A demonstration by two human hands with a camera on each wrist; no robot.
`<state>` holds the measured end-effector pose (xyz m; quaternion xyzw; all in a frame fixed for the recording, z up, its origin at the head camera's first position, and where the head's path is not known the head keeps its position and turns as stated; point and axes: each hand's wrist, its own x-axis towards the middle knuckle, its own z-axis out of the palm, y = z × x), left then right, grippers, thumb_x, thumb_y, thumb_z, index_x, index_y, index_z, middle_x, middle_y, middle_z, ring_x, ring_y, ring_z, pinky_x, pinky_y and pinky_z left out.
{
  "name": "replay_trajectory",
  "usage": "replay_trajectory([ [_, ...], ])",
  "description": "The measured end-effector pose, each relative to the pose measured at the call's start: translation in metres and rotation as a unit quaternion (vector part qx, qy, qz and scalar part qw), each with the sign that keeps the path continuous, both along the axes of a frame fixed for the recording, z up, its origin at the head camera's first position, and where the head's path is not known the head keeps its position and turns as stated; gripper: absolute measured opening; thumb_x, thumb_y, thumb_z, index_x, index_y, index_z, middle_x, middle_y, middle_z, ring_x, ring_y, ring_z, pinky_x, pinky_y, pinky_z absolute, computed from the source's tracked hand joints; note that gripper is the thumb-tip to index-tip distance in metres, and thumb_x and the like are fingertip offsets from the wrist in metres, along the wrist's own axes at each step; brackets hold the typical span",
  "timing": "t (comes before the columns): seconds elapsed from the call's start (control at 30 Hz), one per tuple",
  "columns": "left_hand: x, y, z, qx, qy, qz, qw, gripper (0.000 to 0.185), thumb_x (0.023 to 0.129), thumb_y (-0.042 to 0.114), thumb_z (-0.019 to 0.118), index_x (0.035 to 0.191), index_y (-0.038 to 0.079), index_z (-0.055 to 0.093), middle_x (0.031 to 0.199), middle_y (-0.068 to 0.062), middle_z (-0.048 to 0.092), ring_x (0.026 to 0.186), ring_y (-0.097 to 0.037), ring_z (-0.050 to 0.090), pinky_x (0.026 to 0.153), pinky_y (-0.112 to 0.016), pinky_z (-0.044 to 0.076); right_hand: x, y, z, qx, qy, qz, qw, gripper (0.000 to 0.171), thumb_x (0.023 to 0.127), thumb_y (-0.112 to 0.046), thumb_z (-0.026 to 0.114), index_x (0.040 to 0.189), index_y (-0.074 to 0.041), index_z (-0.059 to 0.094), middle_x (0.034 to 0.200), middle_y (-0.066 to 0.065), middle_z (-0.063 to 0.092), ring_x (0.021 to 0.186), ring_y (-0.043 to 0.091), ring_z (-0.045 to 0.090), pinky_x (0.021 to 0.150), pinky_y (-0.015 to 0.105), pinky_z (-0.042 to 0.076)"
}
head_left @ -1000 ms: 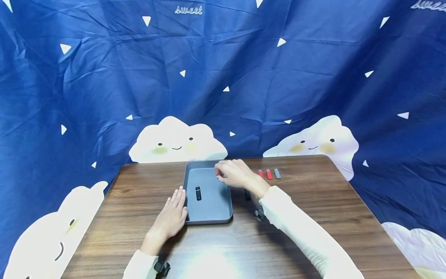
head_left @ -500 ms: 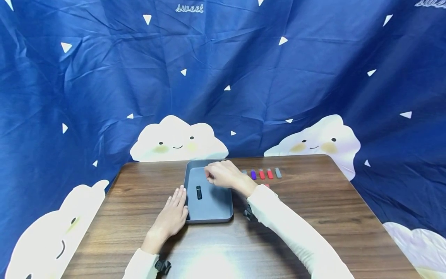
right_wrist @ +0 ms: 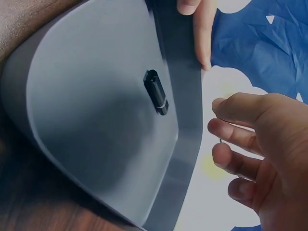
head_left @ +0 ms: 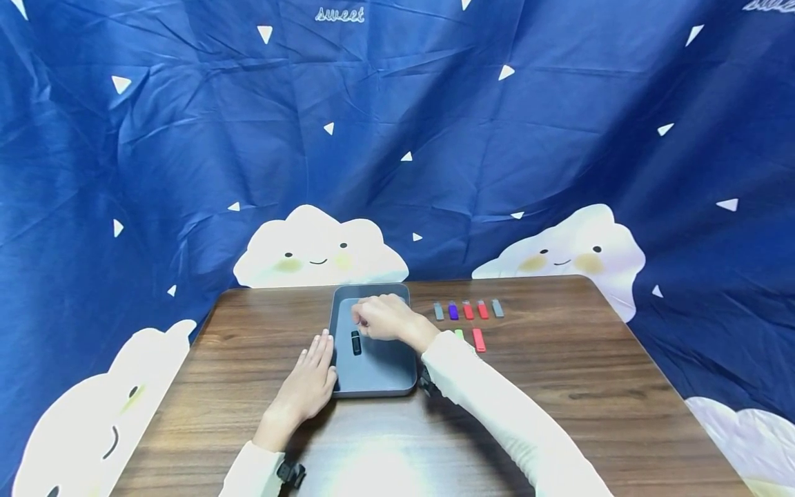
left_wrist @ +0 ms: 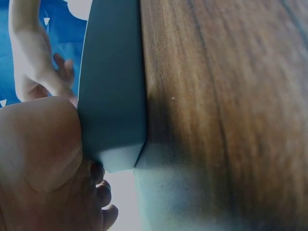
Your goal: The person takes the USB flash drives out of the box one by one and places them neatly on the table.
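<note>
A grey rectangular tray [head_left: 373, 386] lies on the table. One black USB stick [head_left: 356, 343] rests in it; the right wrist view shows the stick [right_wrist: 156, 92] on the tray floor. My left hand [head_left: 306, 379] lies along the tray's left wall with its fingers straight, touching it. Over the tray, just above the black stick, is my right hand [head_left: 386, 317]. Its fingers are curled with thumb and fingertips close together. In the right wrist view, my right hand [right_wrist: 269, 149] shows a thin dark edge between its fingertips, part of a small thing mostly hidden behind them.
Right of the tray, a far row holds a grey stick [head_left: 439, 311], a blue stick [head_left: 453, 310], two red ones and another grey stick [head_left: 497, 308]. Nearer lie a red stick [head_left: 479, 340] and a partly hidden green stick [head_left: 459, 333]. A blue curtain hangs behind the table.
My right hand has moved left and slightly nearer, from the tray's right rim to its middle, uncovering more sticks on the right. My left hand has stayed at the tray's wall.
</note>
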<state>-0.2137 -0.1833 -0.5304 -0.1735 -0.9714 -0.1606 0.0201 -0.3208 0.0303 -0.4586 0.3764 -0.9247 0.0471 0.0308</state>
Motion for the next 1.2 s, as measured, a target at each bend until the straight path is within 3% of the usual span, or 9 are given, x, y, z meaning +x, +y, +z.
replay_trajectory([
  [0.3,-0.001,-0.001,0.001,-0.002,-0.001,0.002,1.0,0.061,0.111,0.017,0.045,0.163,-0.01,0.029,0.175,-0.026,0.024,0.162,-0.045,0.026,0.131,-0.062,0.027,-0.005,-0.011,-0.011,0.037,-0.031,-0.018,0.999,0.028,0.1,-0.032,0.075,0.126,-0.022,0.074,0.122,-0.005,0.073,0.104,0.016,0.073,0.089,0.036,0.062],
  [0.9,-0.004,0.0,-0.004,-0.004,0.001,0.0,1.0,0.061,0.111,0.018,0.043,0.163,-0.01,0.03,0.174,-0.025,0.025,0.162,-0.044,0.026,0.13,-0.063,0.028,-0.001,-0.021,-0.033,0.129,-0.063,-0.045,0.989,0.065,0.093,-0.055,0.078,0.148,-0.024,0.062,0.144,-0.002,0.062,0.119,0.022,0.071,0.1,0.041,0.061],
  [1.2,-0.004,0.0,-0.004,-0.003,0.0,0.003,1.0,0.06,0.112,0.019,0.044,0.163,-0.009,0.03,0.175,-0.025,0.024,0.162,-0.044,0.026,0.131,-0.063,0.028,-0.001,-0.023,-0.038,0.13,-0.065,-0.045,0.988,0.064,0.094,-0.052,0.078,0.148,-0.023,0.062,0.152,0.0,0.057,0.12,0.024,0.071,0.102,0.041,0.061],
])
